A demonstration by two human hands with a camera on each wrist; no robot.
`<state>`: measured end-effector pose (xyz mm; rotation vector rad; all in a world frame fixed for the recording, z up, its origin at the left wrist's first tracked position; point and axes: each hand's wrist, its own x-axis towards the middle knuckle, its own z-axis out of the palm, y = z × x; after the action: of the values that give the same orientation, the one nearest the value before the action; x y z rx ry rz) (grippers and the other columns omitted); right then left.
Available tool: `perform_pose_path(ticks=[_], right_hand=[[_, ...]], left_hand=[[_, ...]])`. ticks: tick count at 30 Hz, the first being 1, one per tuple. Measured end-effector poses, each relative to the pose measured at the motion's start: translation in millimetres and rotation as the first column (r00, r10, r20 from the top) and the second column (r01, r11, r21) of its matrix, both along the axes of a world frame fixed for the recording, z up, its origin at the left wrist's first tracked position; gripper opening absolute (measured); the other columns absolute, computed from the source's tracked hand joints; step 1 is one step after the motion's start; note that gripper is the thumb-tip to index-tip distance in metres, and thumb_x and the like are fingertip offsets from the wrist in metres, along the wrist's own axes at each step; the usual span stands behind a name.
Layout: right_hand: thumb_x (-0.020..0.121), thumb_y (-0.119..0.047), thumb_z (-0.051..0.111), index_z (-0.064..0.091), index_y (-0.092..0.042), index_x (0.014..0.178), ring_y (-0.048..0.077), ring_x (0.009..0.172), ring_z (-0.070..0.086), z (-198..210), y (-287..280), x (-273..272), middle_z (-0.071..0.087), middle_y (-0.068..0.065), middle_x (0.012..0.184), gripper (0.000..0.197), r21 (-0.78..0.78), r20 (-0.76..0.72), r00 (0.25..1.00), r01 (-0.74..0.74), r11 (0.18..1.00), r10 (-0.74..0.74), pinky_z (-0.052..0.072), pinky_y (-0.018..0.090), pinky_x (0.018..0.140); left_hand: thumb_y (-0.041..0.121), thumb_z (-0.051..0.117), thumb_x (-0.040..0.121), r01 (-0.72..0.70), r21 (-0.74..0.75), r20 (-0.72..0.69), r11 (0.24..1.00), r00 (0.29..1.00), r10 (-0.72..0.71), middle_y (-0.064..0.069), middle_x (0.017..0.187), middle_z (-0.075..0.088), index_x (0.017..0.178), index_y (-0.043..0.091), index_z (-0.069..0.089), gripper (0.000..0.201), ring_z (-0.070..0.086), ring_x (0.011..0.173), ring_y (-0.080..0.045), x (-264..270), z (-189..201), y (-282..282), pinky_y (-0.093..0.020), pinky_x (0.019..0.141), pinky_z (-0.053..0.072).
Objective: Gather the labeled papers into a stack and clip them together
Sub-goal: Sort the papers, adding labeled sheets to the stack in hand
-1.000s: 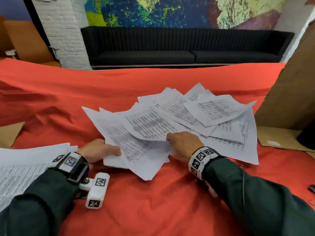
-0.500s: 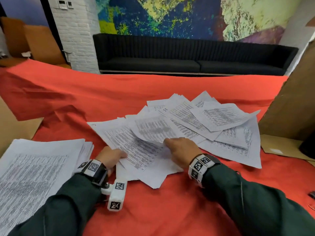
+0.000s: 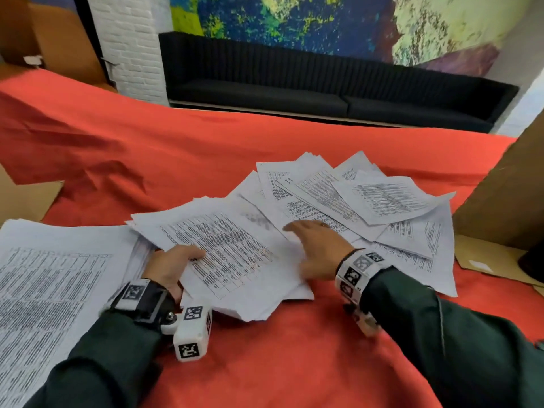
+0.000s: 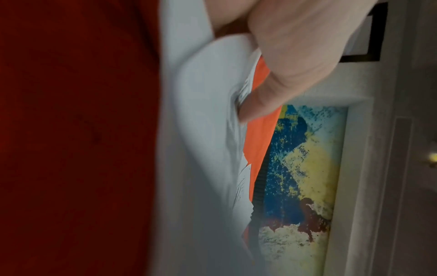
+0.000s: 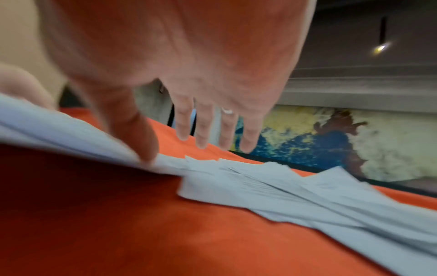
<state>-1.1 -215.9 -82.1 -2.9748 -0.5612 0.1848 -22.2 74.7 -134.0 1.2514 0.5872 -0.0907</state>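
Printed white papers lie fanned out on the red cloth (image 3: 265, 363). A small bundle of sheets (image 3: 226, 248) sits at centre, slightly lifted, and my left hand (image 3: 170, 266) grips its left edge with the thumb on top. In the left wrist view the thumb (image 4: 264, 100) pinches the curled paper edge (image 4: 208, 112). My right hand (image 3: 318, 245) hovers flat over the bundle's right side, fingers straight, the thumb (image 5: 141, 138) touching the sheets. A loose spread of papers (image 3: 376, 201) lies beyond it to the right. A larger stack (image 3: 50, 290) rests at the left.
Brown cardboard pieces lie at the left (image 3: 23, 198) and right (image 3: 497, 260), and a tall cardboard panel (image 3: 512, 195) stands at the right. A black sofa (image 3: 309, 81) lines the far wall past the table edge.
My left hand has drawn the bundle leftward toward the large stack. My right hand has opened and lifted off the sheets, reaching farther forward. My head has turned left.
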Motion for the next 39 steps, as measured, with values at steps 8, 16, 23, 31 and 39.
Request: perform_pose_path(ticks=[8,16,23,31,39], right_hand=[[0.069,-0.013,0.075,0.008,-0.045,0.152,0.032,0.139,0.044,-19,-20,37,0.021,-0.005,0.164,0.111,-0.264,-0.127,0.986,0.072,0.962,-0.109,0.053,0.050,0.101],[0.095,-0.007,0.048,0.063,-0.020,0.105,0.026,0.088,0.067,-1,-3,43,0.070,0.004,0.097,0.022,-0.138,0.114,0.987,0.126,0.982,-0.110,0.045,0.026,0.061],[0.092,-0.017,0.049,0.070,-0.031,0.118,0.014,0.094,0.068,3,53,-42,0.074,-0.009,0.107,0.036,0.213,-0.023,0.931,-0.351,0.912,0.364,0.054,0.030,0.077],[0.087,-0.020,0.066,0.066,-0.049,0.124,0.011,0.155,0.007,18,40,-78,0.023,-0.026,0.162,0.047,0.051,-0.437,0.777,-0.481,0.875,0.453,0.002,0.057,0.123],[0.076,-0.018,0.073,0.030,-0.038,0.153,0.020,0.144,0.040,19,4,20,0.032,-0.008,0.161,0.090,0.024,-0.160,0.987,0.033,0.999,-0.028,0.045,0.039,0.108]], left_hand=[[0.026,0.090,0.032,0.376,0.220,-0.079,0.900,0.926,-0.368,-0.014,0.102,0.080,0.094,0.008,0.083,0.065,0.077,0.096,-0.038,6,-17,18,-0.061,0.097,0.056],[0.016,0.082,0.048,0.349,0.217,-0.040,0.912,0.936,-0.349,-0.013,0.099,0.081,0.098,0.007,0.081,0.051,0.078,0.093,-0.038,-5,-1,7,-0.060,0.096,0.057],[0.060,0.066,0.087,0.247,-0.074,0.097,0.966,0.966,-0.239,-0.012,0.116,0.078,0.120,0.010,0.074,0.060,0.075,0.107,-0.030,-13,23,-9,-0.046,0.102,0.052],[0.012,0.066,0.088,0.372,-0.222,-0.003,0.901,0.924,-0.382,-0.025,0.113,0.075,0.123,0.002,0.071,0.036,0.078,0.090,-0.037,-15,28,6,-0.051,0.078,0.063],[-0.026,0.056,0.081,0.318,0.059,-0.061,0.946,0.947,-0.315,-0.030,0.106,0.075,0.107,-0.014,0.068,0.032,0.073,0.099,-0.047,-1,-3,-1,-0.058,0.097,0.055]])
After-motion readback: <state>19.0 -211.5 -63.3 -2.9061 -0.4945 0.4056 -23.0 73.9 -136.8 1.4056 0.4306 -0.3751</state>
